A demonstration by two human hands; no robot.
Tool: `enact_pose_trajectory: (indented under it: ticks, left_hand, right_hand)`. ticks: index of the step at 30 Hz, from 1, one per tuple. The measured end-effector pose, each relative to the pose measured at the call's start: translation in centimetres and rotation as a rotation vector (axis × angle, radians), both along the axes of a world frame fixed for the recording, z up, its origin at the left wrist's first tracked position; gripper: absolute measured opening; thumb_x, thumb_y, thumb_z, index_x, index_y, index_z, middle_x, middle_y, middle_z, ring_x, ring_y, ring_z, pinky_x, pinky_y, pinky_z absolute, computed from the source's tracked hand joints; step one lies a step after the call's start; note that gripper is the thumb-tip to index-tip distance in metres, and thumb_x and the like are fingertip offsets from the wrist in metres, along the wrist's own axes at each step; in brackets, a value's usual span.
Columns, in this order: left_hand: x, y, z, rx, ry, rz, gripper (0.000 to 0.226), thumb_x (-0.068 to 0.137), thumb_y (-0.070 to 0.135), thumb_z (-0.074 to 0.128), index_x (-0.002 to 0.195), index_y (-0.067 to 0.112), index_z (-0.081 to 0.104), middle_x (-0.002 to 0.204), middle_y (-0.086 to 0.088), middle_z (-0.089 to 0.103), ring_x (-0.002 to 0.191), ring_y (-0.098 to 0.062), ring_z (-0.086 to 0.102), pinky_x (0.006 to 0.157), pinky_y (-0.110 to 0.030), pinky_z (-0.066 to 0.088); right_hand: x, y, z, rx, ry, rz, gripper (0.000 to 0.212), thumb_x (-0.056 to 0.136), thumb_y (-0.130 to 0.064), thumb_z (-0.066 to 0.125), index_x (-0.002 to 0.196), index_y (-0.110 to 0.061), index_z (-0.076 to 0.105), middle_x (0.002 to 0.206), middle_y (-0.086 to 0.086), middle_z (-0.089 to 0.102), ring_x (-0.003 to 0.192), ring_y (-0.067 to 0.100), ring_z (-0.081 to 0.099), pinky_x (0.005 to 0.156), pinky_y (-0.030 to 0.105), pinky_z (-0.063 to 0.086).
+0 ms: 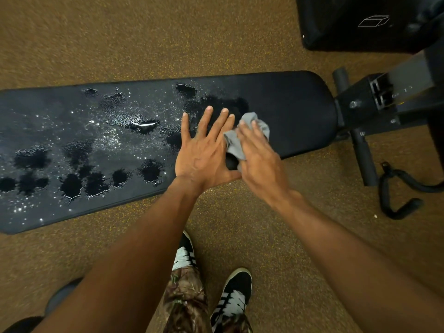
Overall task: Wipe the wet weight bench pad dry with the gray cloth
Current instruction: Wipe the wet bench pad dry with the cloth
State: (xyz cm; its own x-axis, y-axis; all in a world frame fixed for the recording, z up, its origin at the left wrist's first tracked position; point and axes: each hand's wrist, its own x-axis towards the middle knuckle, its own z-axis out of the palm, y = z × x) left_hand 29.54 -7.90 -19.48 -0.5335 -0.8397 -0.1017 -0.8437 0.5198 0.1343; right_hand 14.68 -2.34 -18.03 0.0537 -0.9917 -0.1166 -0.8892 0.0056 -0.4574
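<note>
The long black weight bench pad (293,104) runs across the view, covered with water drops and puddles over its left and middle parts; its right end looks dry. My left hand (204,150) lies flat on the pad with fingers spread, just left of the cloth. The gray cloth (260,127) sits crumpled on the pad under my right hand (259,162), whose straight fingers press down on it. Part of the cloth is hidden beneath that hand.
The bench's black metal frame (370,99) and foot bar (362,155) stick out at the right, with a curved black handle (396,188) on the brown speckled floor. A black padded block (348,22) stands at the upper right. My shoes (230,301) are below the bench.
</note>
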Motion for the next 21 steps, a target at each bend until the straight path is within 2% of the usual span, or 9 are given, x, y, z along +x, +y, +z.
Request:
enact_pose_trajectory:
  ticks: [3,5,8,10,14,16,17,19,21]
  left_hand:
    - [0.5,-0.1,-0.1,0.016,0.044,-0.017,0.116,0.074,0.091,0.028,0.162,0.018,0.008,0.170,-0.001,0.012,0.157,-0.029,0.000,0.119,-0.069,0.000]
    - [0.8,-0.2,-0.1,0.038,0.085,-0.017,0.121,0.070,0.093,0.031,0.162,0.019,0.007,0.169,-0.002,0.015,0.157,-0.029,0.003,0.119,-0.070,0.000]
    - [1.2,-0.1,0.1,0.030,0.057,-0.009,0.134,0.060,0.102,0.035,0.162,0.019,0.011,0.168,-0.004,0.019,0.156,-0.031,0.008,0.119,-0.069,0.001]
    - [1.5,0.1,0.2,0.014,0.014,-0.008,0.137,0.057,0.105,0.034,0.161,0.019,0.013,0.167,-0.006,0.020,0.155,-0.033,0.008,0.119,-0.069,0.001]
    - [2.2,0.6,0.0,0.002,-0.024,-0.007,0.136,0.059,0.106,0.029,0.160,0.017,0.018,0.168,-0.007,0.018,0.155,-0.036,0.007,0.118,-0.070,0.001]
    - [2.3,0.8,0.0,-0.003,-0.036,-0.008,0.134,0.061,0.105,0.025,0.161,0.016,0.017,0.168,-0.006,0.017,0.155,-0.037,0.007,0.118,-0.071,0.000]
    - [2.2,0.8,0.0,-0.006,-0.036,-0.005,0.132,0.063,0.104,0.024,0.160,0.016,0.018,0.168,-0.006,0.017,0.155,-0.037,0.007,0.118,-0.071,0.000]
    - [2.1,0.9,0.0,-0.006,-0.028,0.002,0.127,0.067,0.102,0.024,0.160,0.016,0.020,0.168,-0.006,0.019,0.155,-0.038,0.009,0.117,-0.072,0.001]
    - [2.1,0.9,0.0,0.001,-0.023,0.005,0.125,0.068,0.100,0.023,0.160,0.015,0.021,0.168,-0.006,0.019,0.155,-0.037,0.009,0.117,-0.072,0.002]
  right_hand:
    - [-1.2,1.1,0.3,-0.005,0.088,0.118,0.066,0.099,-0.046,0.043,0.156,-0.015,0.028,0.165,0.004,0.021,0.154,0.024,0.010,0.124,0.050,0.016]
    - [-2.3,1.1,1.5,-0.061,0.093,0.088,0.073,0.093,-0.060,0.038,0.156,-0.024,0.028,0.164,0.000,0.025,0.151,0.026,0.018,0.120,0.048,0.019]
    - [-2.9,-0.2,3.1,-0.242,-0.060,-0.192,0.059,0.096,-0.052,0.035,0.146,-0.025,0.048,0.147,0.001,0.046,0.131,0.024,0.040,0.104,0.039,0.034]
    - [-2.8,-1.4,2.8,-0.225,-0.043,-0.338,0.052,0.097,-0.050,0.041,0.142,-0.027,0.052,0.138,0.001,0.049,0.123,0.024,0.044,0.098,0.040,0.041]
    - [-1.5,-1.6,1.6,-0.092,0.286,-0.252,0.052,0.092,-0.047,0.057,0.141,-0.033,0.049,0.140,0.002,0.046,0.122,0.028,0.045,0.093,0.048,0.046]
    - [-0.8,-1.2,1.5,-0.096,0.342,-0.218,0.056,0.091,-0.051,0.058,0.143,-0.033,0.046,0.140,0.003,0.048,0.121,0.029,0.047,0.092,0.048,0.046]
    - [-0.7,-1.4,1.7,-0.058,0.275,-0.268,0.062,0.091,-0.056,0.057,0.145,-0.032,0.042,0.140,0.003,0.048,0.121,0.027,0.048,0.091,0.046,0.047]
    - [-1.0,-2.5,2.2,0.068,-0.007,-0.483,0.071,0.090,-0.064,0.051,0.149,-0.027,0.035,0.138,0.001,0.051,0.122,0.023,0.050,0.090,0.041,0.045]
    - [-1.6,-3.7,2.4,0.166,-0.104,-0.544,0.063,0.093,-0.062,0.048,0.143,-0.025,0.043,0.131,-0.001,0.055,0.122,0.022,0.049,0.092,0.039,0.041]
